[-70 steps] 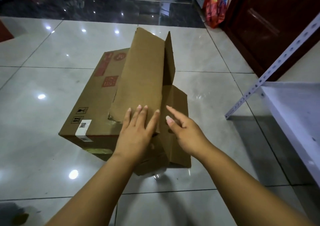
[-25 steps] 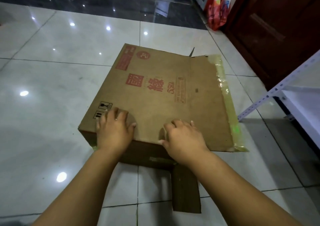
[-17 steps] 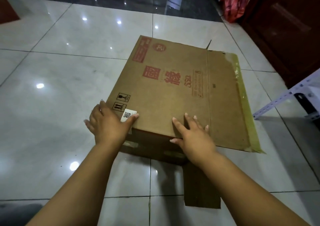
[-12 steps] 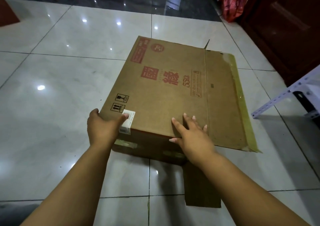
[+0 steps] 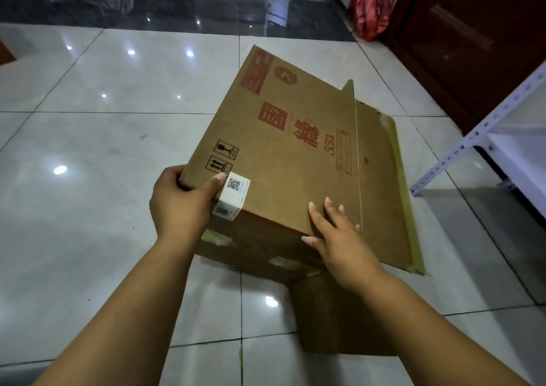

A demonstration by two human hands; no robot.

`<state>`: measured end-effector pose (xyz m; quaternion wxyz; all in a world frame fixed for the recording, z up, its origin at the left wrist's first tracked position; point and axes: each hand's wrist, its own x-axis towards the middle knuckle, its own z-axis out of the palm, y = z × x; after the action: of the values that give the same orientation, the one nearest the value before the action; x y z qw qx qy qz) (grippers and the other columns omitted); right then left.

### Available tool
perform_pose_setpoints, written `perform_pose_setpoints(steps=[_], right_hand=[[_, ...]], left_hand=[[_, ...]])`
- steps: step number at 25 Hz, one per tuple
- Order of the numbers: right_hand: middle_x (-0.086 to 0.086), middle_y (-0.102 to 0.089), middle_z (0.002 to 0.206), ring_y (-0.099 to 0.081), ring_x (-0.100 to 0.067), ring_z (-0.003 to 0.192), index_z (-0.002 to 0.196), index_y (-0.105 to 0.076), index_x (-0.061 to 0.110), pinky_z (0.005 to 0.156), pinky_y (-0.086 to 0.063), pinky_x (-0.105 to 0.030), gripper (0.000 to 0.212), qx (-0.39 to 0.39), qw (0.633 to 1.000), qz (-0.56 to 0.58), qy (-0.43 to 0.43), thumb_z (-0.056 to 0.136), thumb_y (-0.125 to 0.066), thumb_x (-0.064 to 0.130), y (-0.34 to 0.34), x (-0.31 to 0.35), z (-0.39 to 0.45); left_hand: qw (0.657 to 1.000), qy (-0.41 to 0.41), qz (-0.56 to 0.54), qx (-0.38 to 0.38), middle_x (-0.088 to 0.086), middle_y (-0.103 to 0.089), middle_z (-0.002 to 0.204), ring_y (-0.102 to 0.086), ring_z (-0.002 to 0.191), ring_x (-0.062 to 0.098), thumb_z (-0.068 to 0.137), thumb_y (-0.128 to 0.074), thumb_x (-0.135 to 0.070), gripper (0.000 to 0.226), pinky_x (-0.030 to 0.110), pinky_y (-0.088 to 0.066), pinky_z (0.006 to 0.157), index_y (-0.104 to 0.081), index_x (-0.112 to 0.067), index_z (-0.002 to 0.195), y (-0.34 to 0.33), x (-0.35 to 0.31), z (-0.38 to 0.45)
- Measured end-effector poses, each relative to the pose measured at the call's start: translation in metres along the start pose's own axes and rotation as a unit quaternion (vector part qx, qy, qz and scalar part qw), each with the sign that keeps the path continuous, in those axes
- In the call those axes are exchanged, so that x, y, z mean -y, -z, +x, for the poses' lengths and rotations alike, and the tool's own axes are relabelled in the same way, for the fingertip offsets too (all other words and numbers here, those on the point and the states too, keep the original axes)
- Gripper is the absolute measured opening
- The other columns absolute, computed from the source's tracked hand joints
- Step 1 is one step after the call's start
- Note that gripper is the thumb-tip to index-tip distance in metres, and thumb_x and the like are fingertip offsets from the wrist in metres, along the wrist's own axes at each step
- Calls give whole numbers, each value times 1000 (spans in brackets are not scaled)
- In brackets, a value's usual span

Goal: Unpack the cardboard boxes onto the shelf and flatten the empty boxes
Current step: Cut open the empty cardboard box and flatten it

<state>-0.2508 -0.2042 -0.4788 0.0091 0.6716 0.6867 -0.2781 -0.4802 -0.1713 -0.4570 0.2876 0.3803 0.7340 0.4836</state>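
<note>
Left hand [image 5: 180,199] now grasps the flattened cardboard box [image 5: 295,161] corner, apparently lifting it; right hand [image 5: 336,235] stays flat, fingers released.

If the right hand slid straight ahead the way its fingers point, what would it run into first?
Nothing solid, most likely. The right hand lies flat on the flattened brown cardboard box, fingers aimed up its printed panel, so it would glide over the red lettering towards the far edge. Depth is hard to judge.
</note>
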Motion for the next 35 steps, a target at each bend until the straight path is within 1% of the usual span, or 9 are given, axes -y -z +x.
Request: perform_pose_setpoints(steps=[3,6,9,13,16,19,21,26,35], right_hand=[[9,7,161,-1,-21,149,151,1,41,118,-17,-44,66,3,996,73,-44,99,-41,44,8,-27,-13],[11,-4,161,-17,-20,146,152,-1,39,116,-28,-43,77,-20,983,170,-65,94,-51,47,14,-48,-28],[11,-19,157,-27,-19,142,152,-8,41,113,-34,-46,85,-63,959,272,-43,89,-65,35,25,-62,-43],[8,-35,149,-38,-18,135,151,-17,41,107,-41,-45,92,-145,919,365,-45,82,-73,16,43,-77,-57],[8,-34,148,-37,-14,132,152,-16,36,105,-42,-38,89,-175,910,375,-43,85,-68,10,49,-89,-71],[11,-33,148,-38,-10,130,153,-14,35,104,-43,-35,86,-178,887,425,-35,85,-67,37,48,-101,-85],[12,-32,150,-36,-9,133,153,-15,37,109,-39,-37,84,-183,881,435,-44,83,-58,52,45,-108,-87],[3,-25,157,-29,-18,142,153,-15,28,116,-28,-40,63,-198,911,346,-110,100,-47,32,34,-128,-75],[3,-22,158,-26,-20,143,153,-16,30,117,-27,-42,60,-190,914,339,-117,101,-45,26,34,-137,-67]], left_hand=[[994,-93,26,47,-10,-59,109,-59,94,9,73,-77,-46,44,11,-43,62,-57,-27,107,-24,-28,-26],[970,-201,57,127,-14,-52,110,-53,107,8,70,-69,-61,57,25,-53,80,-61,-26,115,-51,-41,-57],[924,-299,86,222,-21,-51,109,-46,109,2,71,-55,-72,68,26,-46,91,-62,-29,123,-70,-47,-82],[858,-370,85,347,-26,-52,127,-42,121,-2,87,-41,-57,48,21,-34,102,-58,-35,126,-93,-36,-91],[827,-415,97,367,-14,-57,130,-47,121,3,90,-42,-47,46,15,-32,105,-64,-24,124,-110,-28,-95],[833,-431,119,327,-4,-63,123,-53,115,9,89,-48,-46,43,25,-42,100,-68,-19,117,-121,-25,-96],[859,-404,176,261,2,-61,126,-50,120,21,90,-56,-45,42,43,-43,100,-66,-18,120,-124,-23,-91],[876,-183,391,215,5,-23,155,-12,141,42,80,-45,-72,70,55,-12,113,-40,-35,139,-119,-24,-81],[867,-144,434,200,17,-33,139,-40,122,46,73,-45,-80,88,52,-40,99,-28,-31,144,-107,-23,-96]])
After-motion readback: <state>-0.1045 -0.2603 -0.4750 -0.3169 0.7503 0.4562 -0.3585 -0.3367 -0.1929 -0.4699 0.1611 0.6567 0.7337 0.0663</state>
